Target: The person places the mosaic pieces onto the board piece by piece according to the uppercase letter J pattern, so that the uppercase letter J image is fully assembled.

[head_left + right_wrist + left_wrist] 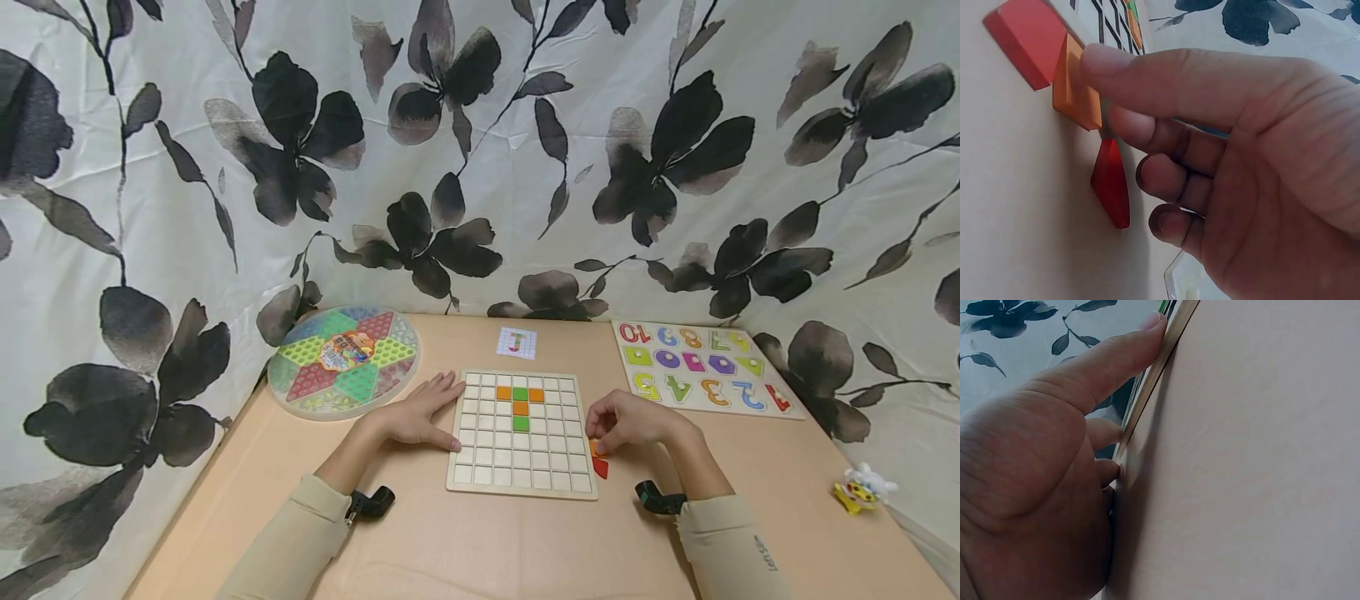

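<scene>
A wooden board (pixel 486 479) with a white grid lies flat on the table. Orange and green square tiles (pixel 521 408) form a T shape on it. My left hand (pixel 411 412) rests at the board's left edge, fingers extended and thumb (pixel 1129 353) touching the rim. Beside the right edge, my right hand (pixel 628 419) pinches an orange tile (pixel 1075 87) between thumb and index finger, its other fingers curled. One red piece (pixel 601 468) lies just below that hand, close to the board. Another red piece (pixel 1111 184) shows under the fingers in the right wrist view.
A small pattern card (pixel 517 342) lies behind the board. At the back left is a round colourful game board (pixel 345 362); at the back right, a number puzzle (pixel 705 369). A small yellow-and-white toy (pixel 862 489) stands near the right table edge. Floral cloth (pixel 540 167) hangs behind.
</scene>
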`<state>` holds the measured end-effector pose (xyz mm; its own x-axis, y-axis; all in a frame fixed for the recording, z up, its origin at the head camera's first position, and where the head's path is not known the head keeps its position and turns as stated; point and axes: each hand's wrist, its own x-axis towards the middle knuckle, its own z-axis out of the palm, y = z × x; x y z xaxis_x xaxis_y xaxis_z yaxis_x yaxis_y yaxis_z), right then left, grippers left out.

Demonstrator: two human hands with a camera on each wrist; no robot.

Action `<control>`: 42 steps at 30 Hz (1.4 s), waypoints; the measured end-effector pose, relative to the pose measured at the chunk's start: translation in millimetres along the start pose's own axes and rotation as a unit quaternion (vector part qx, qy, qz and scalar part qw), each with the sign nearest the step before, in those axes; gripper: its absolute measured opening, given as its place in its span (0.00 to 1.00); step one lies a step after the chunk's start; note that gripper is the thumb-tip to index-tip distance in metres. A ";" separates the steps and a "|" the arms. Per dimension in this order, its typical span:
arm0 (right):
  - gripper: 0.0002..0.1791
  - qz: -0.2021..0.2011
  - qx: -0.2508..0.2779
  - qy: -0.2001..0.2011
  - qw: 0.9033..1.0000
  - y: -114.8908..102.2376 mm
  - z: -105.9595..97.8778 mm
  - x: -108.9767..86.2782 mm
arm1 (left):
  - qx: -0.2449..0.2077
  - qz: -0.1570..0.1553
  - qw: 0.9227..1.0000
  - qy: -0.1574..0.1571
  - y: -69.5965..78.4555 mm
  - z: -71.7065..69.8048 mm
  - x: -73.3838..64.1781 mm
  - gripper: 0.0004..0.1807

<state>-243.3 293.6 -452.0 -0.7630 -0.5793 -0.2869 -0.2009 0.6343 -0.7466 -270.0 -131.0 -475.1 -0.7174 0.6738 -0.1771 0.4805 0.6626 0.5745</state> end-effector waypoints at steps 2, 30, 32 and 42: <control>0.10 0.002 -0.004 -0.003 1.000 -0.7 0.3 -0.3 | 0.000 0.000 1.000 0.001 -0.5 0.2 0.3 0.62; 0.10 0.019 -0.032 0.014 0.999 -4.6 3.4 0.3 | 0.002 0.005 1.000 0.006 -1.4 1.7 0.9 0.62; 0.10 0.015 -0.030 0.012 0.999 -5.0 3.4 0.2 | 0.001 0.005 1.000 0.005 -1.1 1.9 0.9 0.62; 0.05 -0.010 -0.011 0.001 1.000 -4.4 2.4 -1.5 | 0.000 0.001 1.000 0.004 0.7 1.5 0.8 0.62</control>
<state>-239.8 290.5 -449.7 -0.7604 -0.5907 -0.2698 -0.2294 0.6330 -0.7393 -269.4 -129.6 -476.0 -0.7206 0.6726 -0.1685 0.4819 0.6605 0.5757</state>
